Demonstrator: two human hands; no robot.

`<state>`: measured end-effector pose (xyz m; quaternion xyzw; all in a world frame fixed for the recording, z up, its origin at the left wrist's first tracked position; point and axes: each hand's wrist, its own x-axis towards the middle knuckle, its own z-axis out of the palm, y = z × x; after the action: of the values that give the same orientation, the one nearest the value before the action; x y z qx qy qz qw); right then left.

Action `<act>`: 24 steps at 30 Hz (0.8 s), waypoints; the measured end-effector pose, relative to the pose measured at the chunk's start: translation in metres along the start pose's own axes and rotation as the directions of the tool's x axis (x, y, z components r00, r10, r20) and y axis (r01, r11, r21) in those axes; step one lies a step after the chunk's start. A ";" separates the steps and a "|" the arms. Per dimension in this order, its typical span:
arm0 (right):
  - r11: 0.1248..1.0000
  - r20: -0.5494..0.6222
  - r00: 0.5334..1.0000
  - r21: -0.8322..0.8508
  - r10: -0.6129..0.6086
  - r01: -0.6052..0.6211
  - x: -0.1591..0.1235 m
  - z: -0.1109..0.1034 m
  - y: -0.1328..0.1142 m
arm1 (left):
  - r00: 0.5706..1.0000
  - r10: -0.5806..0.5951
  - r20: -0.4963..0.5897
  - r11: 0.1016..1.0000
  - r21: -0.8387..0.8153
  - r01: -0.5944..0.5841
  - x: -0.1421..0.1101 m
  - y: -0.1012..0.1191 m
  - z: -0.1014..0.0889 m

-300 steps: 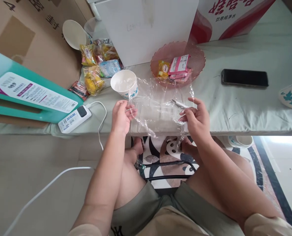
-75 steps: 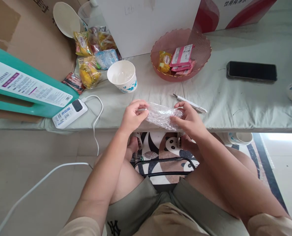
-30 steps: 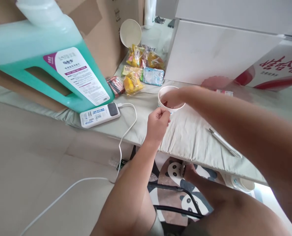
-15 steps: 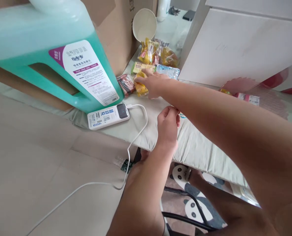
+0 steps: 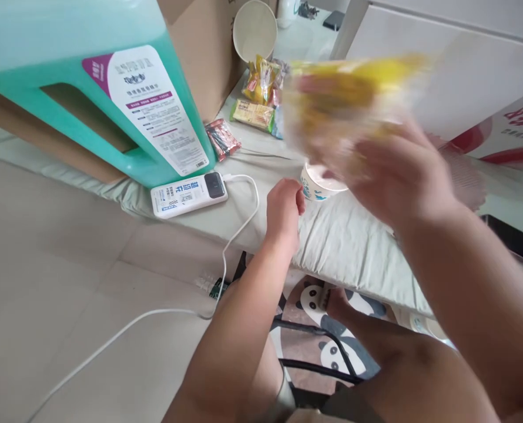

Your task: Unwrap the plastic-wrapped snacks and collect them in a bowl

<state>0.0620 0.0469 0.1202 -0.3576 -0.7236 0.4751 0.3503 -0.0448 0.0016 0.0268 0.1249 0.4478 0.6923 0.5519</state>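
Note:
My right hand (image 5: 398, 176) is raised in front of the camera and grips a yellow snack packet (image 5: 345, 97), smeared by motion. My left hand (image 5: 284, 212) rests at the table's front edge beside a white paper cup with blue print (image 5: 321, 183), its fingers curled with nothing visible in them. More snack packets (image 5: 256, 100) lie in a heap at the back near a cardboard box.
A big teal jug with a label (image 5: 94, 94) stands at the left. A white power bank (image 5: 186, 194) lies beside it with a cable (image 5: 239, 229) running down to the floor. A second paper cup (image 5: 255, 26) lies tipped at the back. A black phone (image 5: 515, 238) is at the right.
My right hand reached to the snack heap, took a yellow packet and lifted it up toward the camera. My left hand stayed by the cup.

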 end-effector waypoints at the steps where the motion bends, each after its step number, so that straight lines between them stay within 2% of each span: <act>1: 0.986 -0.031 0.999 0.167 0.009 -0.004 -0.033 -0.013 0.005 | 0.998 -0.034 0.050 0.999 0.022 0.033 -0.001 -0.001 0.000; 2: 0.960 -0.125 0.991 0.280 0.049 -0.012 -0.064 -0.025 0.015 | 0.989 -0.083 0.120 0.996 0.053 0.077 -0.003 -0.003 0.000; 3: 0.926 -0.222 0.962 0.371 0.160 -0.069 -0.091 -0.035 0.028 | 0.968 -0.139 0.208 0.988 0.092 0.123 -0.006 -0.006 0.001; 5: 0.827 -0.270 0.883 0.525 0.384 -0.199 -0.133 -0.046 0.061 | 0.887 -0.253 0.385 0.963 0.189 0.192 -0.015 -0.013 0.003; 7: 0.750 -0.248 0.846 0.617 0.473 -0.239 -0.156 -0.047 0.090 | 0.795 -0.329 0.510 0.934 0.301 0.193 -0.024 -0.023 0.008; 8: 0.745 -0.237 0.843 0.617 0.482 -0.252 -0.162 -0.046 0.101 | 0.769 -0.338 0.543 0.924 0.348 0.161 -0.027 -0.029 0.010; 9: 0.770 -0.238 0.850 0.581 0.470 -0.263 -0.164 -0.046 0.110 | 0.761 -0.330 0.559 0.916 0.383 0.115 -0.029 -0.035 0.012; 12: 0.902 -0.285 0.875 0.307 0.392 -0.304 -0.166 -0.058 0.124 | 0.808 -0.232 0.541 0.897 0.440 -0.036 -0.027 -0.049 0.017; 14: 0.942 -0.412 0.854 0.032 0.318 -0.335 -0.168 -0.076 0.131 | 0.848 -0.174 0.501 0.869 0.483 -0.108 -0.020 -0.056 0.018; 15: 0.926 -0.486 0.832 -0.110 0.267 -0.362 -0.170 -0.087 0.136 | 0.864 -0.140 0.483 0.852 0.503 -0.143 -0.017 -0.059 0.018; 17: 0.818 -0.566 0.803 -0.364 0.185 -0.445 -0.173 -0.106 0.146 | 0.884 -0.070 0.461 0.817 0.535 -0.214 -0.011 -0.064 0.017; 18: 0.740 -0.563 0.807 -0.463 0.179 -0.487 -0.174 -0.114 0.150 | 0.887 -0.039 0.460 0.803 0.543 -0.246 -0.008 -0.067 0.016; 21: 0.540 -0.498 0.827 -0.636 0.259 -0.552 -0.175 -0.127 0.156 | 0.878 0.043 0.476 0.777 0.537 -0.329 -0.002 -0.077 0.015; 23: 0.497 -0.477 0.822 -0.656 0.310 -0.568 -0.175 -0.130 0.152 | 0.867 0.081 0.492 0.763 0.529 -0.371 0.000 -0.083 0.014; 24: 0.511 -0.484 0.815 -0.636 0.320 -0.578 -0.176 -0.130 0.149 | 0.858 0.092 0.505 0.752 0.530 -0.392 0.001 -0.085 0.014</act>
<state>0.2878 -0.0022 -0.0098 -0.7160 -0.6702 0.1400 0.1365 0.0195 0.0086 -0.0304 0.5123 0.4880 0.5271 0.4707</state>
